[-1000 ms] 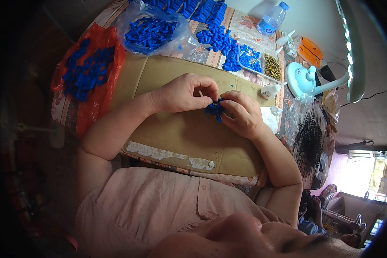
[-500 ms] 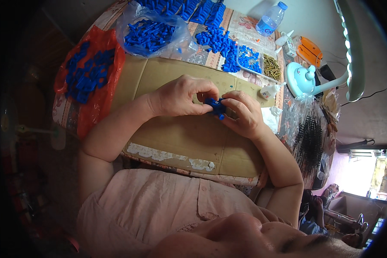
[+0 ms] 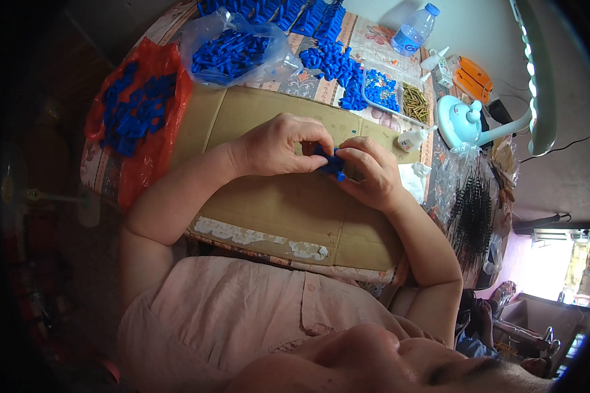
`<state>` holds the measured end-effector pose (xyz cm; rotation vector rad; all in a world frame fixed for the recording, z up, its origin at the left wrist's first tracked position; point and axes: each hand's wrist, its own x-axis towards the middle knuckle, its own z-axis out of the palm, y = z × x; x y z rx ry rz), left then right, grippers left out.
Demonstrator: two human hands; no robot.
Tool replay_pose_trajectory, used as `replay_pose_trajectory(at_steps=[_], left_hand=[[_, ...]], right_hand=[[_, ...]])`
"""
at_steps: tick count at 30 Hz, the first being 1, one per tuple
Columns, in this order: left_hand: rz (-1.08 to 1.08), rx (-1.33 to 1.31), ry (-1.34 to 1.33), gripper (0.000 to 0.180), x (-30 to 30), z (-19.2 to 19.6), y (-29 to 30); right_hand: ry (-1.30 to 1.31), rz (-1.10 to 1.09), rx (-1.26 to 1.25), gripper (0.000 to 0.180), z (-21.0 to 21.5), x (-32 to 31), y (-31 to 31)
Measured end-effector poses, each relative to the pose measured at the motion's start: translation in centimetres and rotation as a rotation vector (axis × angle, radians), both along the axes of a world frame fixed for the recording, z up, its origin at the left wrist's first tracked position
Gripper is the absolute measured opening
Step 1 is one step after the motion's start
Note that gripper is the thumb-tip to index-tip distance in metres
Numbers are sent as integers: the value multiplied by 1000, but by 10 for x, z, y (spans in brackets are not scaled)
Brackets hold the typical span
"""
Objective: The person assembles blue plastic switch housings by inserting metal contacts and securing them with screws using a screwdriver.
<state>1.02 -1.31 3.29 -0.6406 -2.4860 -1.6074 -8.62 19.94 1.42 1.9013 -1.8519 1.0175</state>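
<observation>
A small blue plastic part (image 3: 332, 166) is held between both hands over a flat sheet of brown cardboard (image 3: 269, 209). My left hand (image 3: 285, 145) pinches its left side between thumb and fingers. My right hand (image 3: 372, 171) grips the right side, fingertips closed on it. A short round peg sticks out at the part's lower end. Fingers cover most of it, so its full shape is hidden. Right of my right hand, a small white dropper bottle (image 3: 413, 139) stands at the cardboard's edge.
At left lies a red plastic bag (image 3: 183, 92) with blue pieces. Farther back are a clear bag of blue pegs (image 3: 229, 56), loose blue parts (image 3: 328, 59) and a tray of brass-coloured pins (image 3: 415, 101). A pale blue lamp (image 3: 457, 121) and water bottle (image 3: 415, 31) stand right.
The blue part has turned slightly in my fingers, its peg end shifting a little right. Both hands keep nearly the same place and grip.
</observation>
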Motion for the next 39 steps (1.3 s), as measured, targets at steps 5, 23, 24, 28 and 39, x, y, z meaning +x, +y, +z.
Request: replay_pose_trajectory(at_steps=[5, 23, 24, 28, 39], left_hand=[[52, 47, -15, 14, 0, -2, 3], [48, 118, -263, 10, 2, 2, 2], [39, 134, -285, 10, 2, 2, 2], [41, 121, -293, 9, 3, 6, 2], [25, 122, -260, 10, 2, 4, -1]], right_hand=[[-106, -27, -12, 48, -3, -1, -1], [65, 22, 21, 44, 1, 1, 0], [66, 22, 22, 44, 2, 1, 0], [58, 27, 30, 43, 3, 2, 0], [59, 18, 30, 44, 2, 2, -1]])
